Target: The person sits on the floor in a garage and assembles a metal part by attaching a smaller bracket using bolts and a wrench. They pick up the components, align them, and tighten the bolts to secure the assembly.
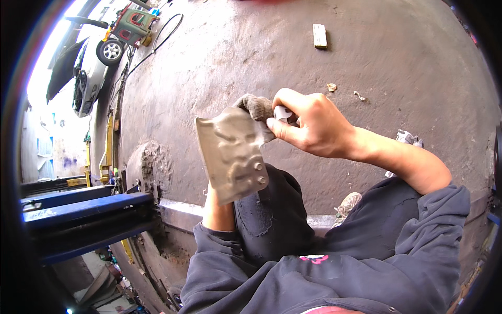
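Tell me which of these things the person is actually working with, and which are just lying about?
In use:
- bent grey metal plate, held from behind by the left hand, mostly hidden
- grey rag at the plate's top edge
- small white object in the right hand

Lying about:
- wooden block on the concrete floor
- small scraps
- blue lift arm
- parked car
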{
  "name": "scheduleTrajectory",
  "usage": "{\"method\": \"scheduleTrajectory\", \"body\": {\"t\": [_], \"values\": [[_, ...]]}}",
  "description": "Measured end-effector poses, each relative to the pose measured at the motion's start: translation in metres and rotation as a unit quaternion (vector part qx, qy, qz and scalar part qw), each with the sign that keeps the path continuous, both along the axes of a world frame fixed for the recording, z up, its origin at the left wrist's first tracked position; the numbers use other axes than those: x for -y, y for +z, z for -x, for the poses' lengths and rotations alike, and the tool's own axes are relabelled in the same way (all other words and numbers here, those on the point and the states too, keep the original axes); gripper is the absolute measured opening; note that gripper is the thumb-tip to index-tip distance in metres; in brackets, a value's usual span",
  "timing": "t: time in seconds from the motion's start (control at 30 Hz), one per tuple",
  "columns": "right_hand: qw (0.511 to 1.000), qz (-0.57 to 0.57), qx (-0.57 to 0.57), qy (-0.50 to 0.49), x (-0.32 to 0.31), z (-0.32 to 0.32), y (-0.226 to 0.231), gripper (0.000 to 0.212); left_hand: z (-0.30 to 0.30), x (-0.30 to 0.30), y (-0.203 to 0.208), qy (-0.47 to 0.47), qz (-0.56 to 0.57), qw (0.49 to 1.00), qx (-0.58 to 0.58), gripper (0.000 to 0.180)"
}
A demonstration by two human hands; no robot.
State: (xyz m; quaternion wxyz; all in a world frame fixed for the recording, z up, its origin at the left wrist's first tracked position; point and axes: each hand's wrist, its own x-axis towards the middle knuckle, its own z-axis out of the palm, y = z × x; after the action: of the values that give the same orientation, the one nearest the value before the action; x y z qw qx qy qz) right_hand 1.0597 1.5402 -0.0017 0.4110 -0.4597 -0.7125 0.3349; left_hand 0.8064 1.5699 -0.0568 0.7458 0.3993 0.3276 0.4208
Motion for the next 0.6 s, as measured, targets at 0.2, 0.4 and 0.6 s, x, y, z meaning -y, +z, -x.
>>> {"method": "scheduleTrajectory", "body": {"t": [0.2, 0.4, 0.6], "values": [[0.979, 0.191, -0.060, -0.020, -0.001, -0.001, -0.006, 0.033, 0.005, -0.018, -0.019, -0.080, 0.057, 0.995, 0.026, 0.049], [0.966, 0.258, -0.004, 0.022, -0.012, -0.009, -0.008, 0.047, -0.002, -0.028, -0.024, -0.122, 0.083, 0.988, 0.044, 0.050], [0.957, 0.284, -0.024, 0.058, -0.019, -0.014, -0.018, 0.054, -0.004, -0.030, -0.032, -0.140, 0.096, 0.985, 0.042, 0.052]]}}
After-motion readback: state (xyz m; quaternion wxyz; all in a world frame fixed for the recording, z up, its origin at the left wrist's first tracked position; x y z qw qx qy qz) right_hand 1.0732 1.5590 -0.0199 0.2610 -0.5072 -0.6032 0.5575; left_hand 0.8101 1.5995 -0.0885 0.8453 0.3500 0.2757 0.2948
